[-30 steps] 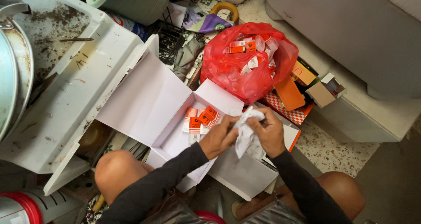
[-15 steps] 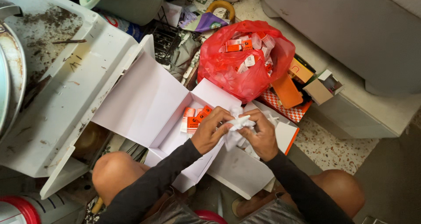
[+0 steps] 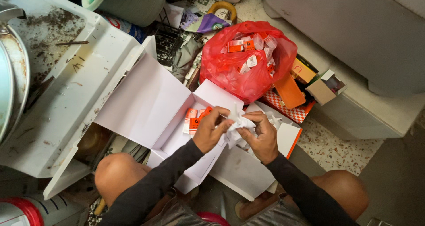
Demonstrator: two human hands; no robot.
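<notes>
White paper (image 3: 237, 122) pinched btwn left hand (image 3: 212, 131) & right hand (image 3: 261, 135).

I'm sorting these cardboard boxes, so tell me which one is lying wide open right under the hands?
The big white box on the floor, its lid flung back toward the left. A few orange-and-white packets lie inside. The small brown box and the flat orange one sit beyond the red bag.

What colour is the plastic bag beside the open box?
Red plastic bag, seen in the head view.
</notes>
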